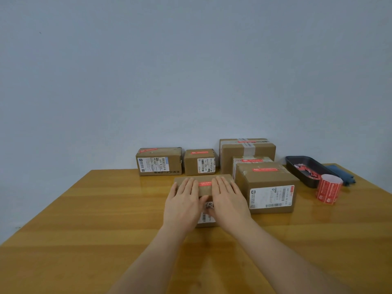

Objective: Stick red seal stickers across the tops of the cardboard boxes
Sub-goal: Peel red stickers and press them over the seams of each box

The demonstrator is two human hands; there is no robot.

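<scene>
Left hand [184, 203]: laid flat, fingers spread, on the near box [203, 188].
Right hand [228, 200]: likewise pressed flat.
Red seal [205, 183]: seen between them.

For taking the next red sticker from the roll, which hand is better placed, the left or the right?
Probably the right hand. The sticker roll stands at the table's right side, beyond the large box. The left hand would have to cross over. Both hands now press flat on the near box.
</scene>
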